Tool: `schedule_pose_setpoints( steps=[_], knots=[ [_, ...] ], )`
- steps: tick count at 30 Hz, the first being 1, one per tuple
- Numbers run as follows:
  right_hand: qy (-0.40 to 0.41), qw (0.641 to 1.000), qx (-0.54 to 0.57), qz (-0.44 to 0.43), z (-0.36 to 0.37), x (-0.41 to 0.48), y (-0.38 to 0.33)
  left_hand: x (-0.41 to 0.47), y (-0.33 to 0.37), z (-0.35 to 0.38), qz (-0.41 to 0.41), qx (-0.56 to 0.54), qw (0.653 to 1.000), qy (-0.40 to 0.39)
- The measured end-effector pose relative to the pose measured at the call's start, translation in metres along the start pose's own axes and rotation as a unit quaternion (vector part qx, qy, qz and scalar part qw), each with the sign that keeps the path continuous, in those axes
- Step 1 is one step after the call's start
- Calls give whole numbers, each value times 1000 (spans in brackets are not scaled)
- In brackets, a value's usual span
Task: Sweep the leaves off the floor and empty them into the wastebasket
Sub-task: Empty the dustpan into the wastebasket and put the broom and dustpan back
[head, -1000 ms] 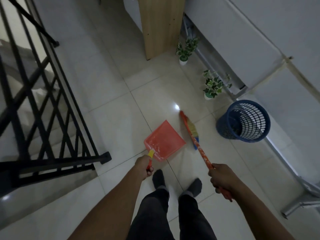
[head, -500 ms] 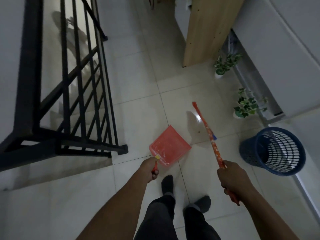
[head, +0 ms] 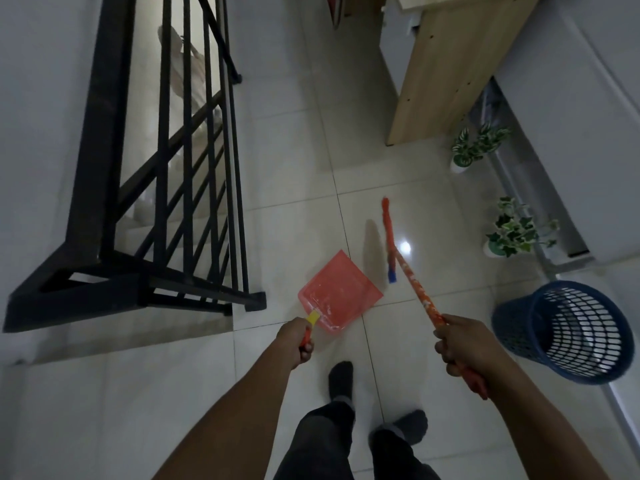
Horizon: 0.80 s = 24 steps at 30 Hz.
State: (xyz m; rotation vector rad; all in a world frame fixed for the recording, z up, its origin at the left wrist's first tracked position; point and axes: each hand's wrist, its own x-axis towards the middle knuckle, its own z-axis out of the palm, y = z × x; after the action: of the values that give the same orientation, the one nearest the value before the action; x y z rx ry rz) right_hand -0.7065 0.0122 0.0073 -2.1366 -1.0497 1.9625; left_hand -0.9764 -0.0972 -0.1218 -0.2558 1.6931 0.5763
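My left hand (head: 295,341) grips the handle of a red dustpan (head: 341,289), which hangs low over the pale tiled floor in front of my feet. My right hand (head: 462,344) is closed around the orange stick of a broom (head: 412,282); its red head points away from me, just right of the dustpan. A blue mesh wastebasket (head: 568,332) lies tilted on the floor at the right, its mouth facing me. I see no leaves on the floor or in the pan.
A black metal stair railing (head: 162,209) guards a stairwell on the left. Two small potted plants (head: 512,230) (head: 474,147) stand along the white wall at the right. A wooden cabinet side (head: 450,64) rises at the top right.
My view has swung left, so the basket and plants have slid to the right. The broom head has lifted and swung forward. Both hands keep their grips.
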Motion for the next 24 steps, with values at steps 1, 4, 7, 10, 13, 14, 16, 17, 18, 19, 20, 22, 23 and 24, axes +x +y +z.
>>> schedule_pose_setpoints(
  steps=[1, 4, 7, 10, 13, 14, 16, 17, 18, 19, 20, 22, 23, 24],
  knots=[
    [-8, 1000, 6, -3, 2, 1, -1, 1, 1, -1, 0, -3, 1000, 3],
    [-32, 999, 26, -7, 8, 6, -9, 5, 5, -7, 2, -13, 1000, 14],
    [-63, 996, 68, -9, 18, 14, -19, 7, 8, -18, 0, -27, 999, 24],
    [-93, 984, 154, 3, 27, 26, -30, 10, 11, -33, 0, -36, 999, 36],
    [-134, 957, 253, 52, 34, 46, -35, 12, 9, -46, -1, -42, 998, 44],
    [-144, 948, 276, 70, 35, 52, -35, 12, 7, -50, -2, -45, 998, 46],
    [-151, 933, 311, 99, 35, 64, -31, 13, 5, -56, -1, -52, 997, 51],
    [-147, 930, 320, 109, 34, 68, -28, 14, 4, -58, 1, -54, 997, 53],
    [-139, 929, 323, 117, 32, 71, -24, 15, 4, -60, 4, -55, 997, 56],
    [-128, 930, 321, 123, 31, 72, -20, 16, 4, -62, 6, -56, 997, 59],
    [-116, 933, 316, 127, 29, 72, -16, 17, 5, -63, 5, -57, 996, 62],
    [-90, 942, 298, 129, 24, 69, -9, 19, 5, -64, 2, -58, 996, 62],
    [-80, 945, 290, 128, 22, 66, -8, 20, 5, -64, 2, -58, 997, 60],
    [-74, 946, 288, 127, 19, 63, -8, 21, 5, -63, 3, -58, 997, 58]
  ],
)
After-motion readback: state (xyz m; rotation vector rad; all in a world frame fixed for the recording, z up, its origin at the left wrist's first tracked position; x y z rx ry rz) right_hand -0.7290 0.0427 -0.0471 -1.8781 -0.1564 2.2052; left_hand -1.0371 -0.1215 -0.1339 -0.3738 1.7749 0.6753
